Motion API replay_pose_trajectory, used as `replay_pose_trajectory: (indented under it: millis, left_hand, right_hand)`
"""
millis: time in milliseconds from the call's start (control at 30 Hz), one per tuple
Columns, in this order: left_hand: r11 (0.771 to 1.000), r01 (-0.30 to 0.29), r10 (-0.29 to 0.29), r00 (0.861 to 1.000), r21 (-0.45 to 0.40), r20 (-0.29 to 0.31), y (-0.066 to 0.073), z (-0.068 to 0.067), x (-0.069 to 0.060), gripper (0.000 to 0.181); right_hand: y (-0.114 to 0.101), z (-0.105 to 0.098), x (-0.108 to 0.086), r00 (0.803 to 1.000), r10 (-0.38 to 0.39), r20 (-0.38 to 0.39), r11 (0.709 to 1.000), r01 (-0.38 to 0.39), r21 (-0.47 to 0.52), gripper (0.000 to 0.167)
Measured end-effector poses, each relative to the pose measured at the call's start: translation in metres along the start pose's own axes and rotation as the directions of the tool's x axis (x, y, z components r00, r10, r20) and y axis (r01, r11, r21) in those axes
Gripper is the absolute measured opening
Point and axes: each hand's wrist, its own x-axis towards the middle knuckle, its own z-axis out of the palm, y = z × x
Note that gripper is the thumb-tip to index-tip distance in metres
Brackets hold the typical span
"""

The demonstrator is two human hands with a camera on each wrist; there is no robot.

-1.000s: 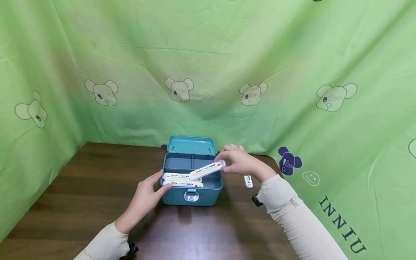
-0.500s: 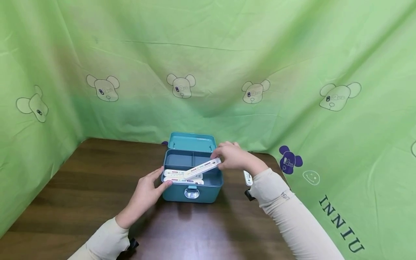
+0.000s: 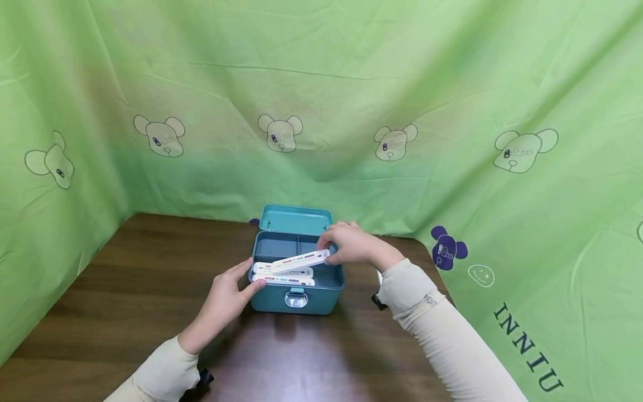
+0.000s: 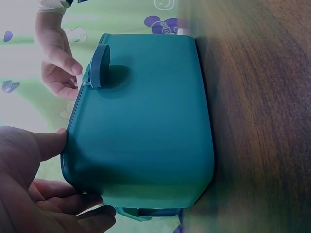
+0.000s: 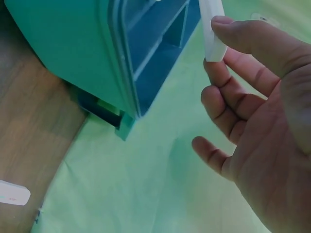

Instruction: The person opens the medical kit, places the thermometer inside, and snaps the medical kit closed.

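A teal storage box (image 3: 316,301) stands with its lid (image 3: 296,219) raised at the back. Two slim white printed sticks (image 3: 301,281) lie along the front of its inside. My right hand (image 3: 354,245) pinches a third white printed stick (image 3: 301,261) by its right end, tilted over those two. In the right wrist view, thumb and fingers grip the end of that stick (image 5: 214,36) beside the box rim. My left hand (image 3: 228,298) rests at the box's front left corner, thumb at the rim and fingers fairly straight along the left side.
Dividers split the rear of the box into compartments (image 3: 276,247). A clear latch (image 3: 296,300) hangs on the front. Another white stick (image 5: 13,193) lies on the brown table (image 3: 150,279) right of the box. Green printed cloth (image 3: 321,184) hangs behind and at the sides.
My right hand has moved left and slightly lower with the white printed stick, bringing it over the two in the box. The left hand stays at the corner.
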Motion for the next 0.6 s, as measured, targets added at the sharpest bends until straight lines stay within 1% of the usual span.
replay_pose_trajectory:
  millis: [167,333,600]
  left_hand:
    - [1.0,0.001,-0.001,1.0,0.006,-0.007,0.001,0.0,-0.002,0.075]
    - [1.0,0.001,-0.001,1.0,0.011,-0.006,0.001,0.0,-0.002,0.076]
    - [1.0,-0.013,0.014,1.0,0.016,-0.013,0.0,0.001,0.0,0.075]
  right_hand:
    - [-0.001,0.006,0.006,1.0,-0.02,0.01,1.0,0.019,0.024,0.019]
    - [-0.003,0.009,0.011,1.0,-0.024,0.015,0.999,0.023,0.022,0.021]
    - [-0.004,0.016,0.017,0.998,-0.054,0.02,0.998,0.053,0.023,0.022]
